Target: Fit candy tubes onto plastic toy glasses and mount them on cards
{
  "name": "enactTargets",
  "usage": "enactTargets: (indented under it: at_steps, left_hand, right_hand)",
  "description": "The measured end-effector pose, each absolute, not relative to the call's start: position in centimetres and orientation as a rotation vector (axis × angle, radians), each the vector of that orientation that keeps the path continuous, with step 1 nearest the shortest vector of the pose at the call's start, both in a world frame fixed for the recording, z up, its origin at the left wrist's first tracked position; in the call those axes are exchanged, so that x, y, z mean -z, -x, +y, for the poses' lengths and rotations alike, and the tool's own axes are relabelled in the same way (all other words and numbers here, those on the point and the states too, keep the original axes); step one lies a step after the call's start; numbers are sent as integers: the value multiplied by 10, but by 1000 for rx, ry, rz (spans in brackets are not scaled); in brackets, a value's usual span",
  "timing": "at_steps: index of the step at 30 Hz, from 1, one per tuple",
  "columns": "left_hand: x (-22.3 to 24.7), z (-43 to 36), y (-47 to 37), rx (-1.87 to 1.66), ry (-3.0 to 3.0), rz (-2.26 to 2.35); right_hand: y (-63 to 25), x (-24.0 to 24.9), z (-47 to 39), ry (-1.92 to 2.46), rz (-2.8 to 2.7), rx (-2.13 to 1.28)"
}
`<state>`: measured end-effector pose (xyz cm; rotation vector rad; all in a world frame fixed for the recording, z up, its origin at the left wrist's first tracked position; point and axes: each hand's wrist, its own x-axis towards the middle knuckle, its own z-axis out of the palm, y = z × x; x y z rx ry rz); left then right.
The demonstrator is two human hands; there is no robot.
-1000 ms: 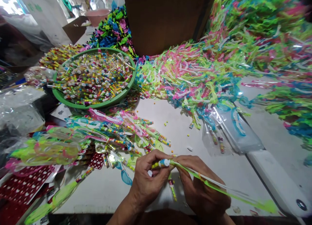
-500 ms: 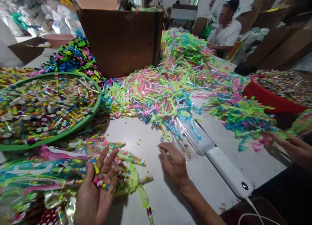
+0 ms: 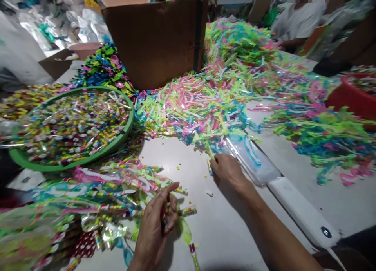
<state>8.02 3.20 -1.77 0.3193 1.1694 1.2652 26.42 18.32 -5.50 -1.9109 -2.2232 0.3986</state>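
Note:
My left hand (image 3: 157, 220) is curled palm up over the near table, its fingers folded around short candy tubes, mostly hidden now. Beside it lie bundles of colourful plastic strips with candy tubes (image 3: 100, 206) and a clear candy tube (image 3: 188, 211). A green plastic spoon-like piece (image 3: 185, 231) ends in another tube. My right hand (image 3: 227, 171) reaches to the near edge of the strip pile (image 3: 188, 106), fingers closed at a small candy-filled tube (image 3: 209, 167) that shows at the fingertips.
A green basket (image 3: 131, 124) full of candy tubes stands left, a red tub (image 3: 343, 96) right. The cardboard box (image 3: 155, 44) is behind the pile. A white sealing device (image 3: 302, 210) with a cord lies right of my forearm. Across the table sits a person (image 3: 299, 22) in white.
My left hand has closed from an open palm holding candy tubes. My right hand has moved forward to the pile and closed at a tube. The view has turned; another hand at right left view.

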Motion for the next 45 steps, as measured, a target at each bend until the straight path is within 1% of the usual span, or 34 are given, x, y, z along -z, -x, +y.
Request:
enactTargets:
  at_steps: [3,5,8,10,13,18,27,33,37,42,45]
  left_hand:
    - [15,34,-79,-1254,-458,1235]
    - [14,35,-80,-1241,-547,1271]
    - [13,34,-80,-1220,-657,1282]
    - [14,31,-78,-1206,-711,1296]
    - [14,23,-77,-1213,-792,1347]
    - [15,15,-78,-1222,-866,1372]
    - [19,13,-77,-1240,-888,1143]
    - [24,12,-76,-1219,-884,1201]
    - [23,13,-74,-1227,-1075,1272]
    - [18,17,-69,-1238,-1514,1331]
    - [17,17,-69,-1252,-1519,1315]
  right_hand:
    - [-272,36,171,1717,-2255,-788]
    - [-267,24,157,1524,-2168,-1074]
    - [-247,14,131,1044,-1713,-1586]
    - [-231,14,113,780,-1403,-1742]
    - [-215,21,93,701,-1246,-1699]
    - [-211,28,83,667,-1206,-1652]
    - [-226,30,80,642,-1373,-1530]
    - [-229,35,79,604,-1431,-1497]
    - [-228,30,76,636,-1467,-1487]
    - [-225,18,72,663,-1503,-1386]
    - [-224,15,68,679,-1502,-1364]
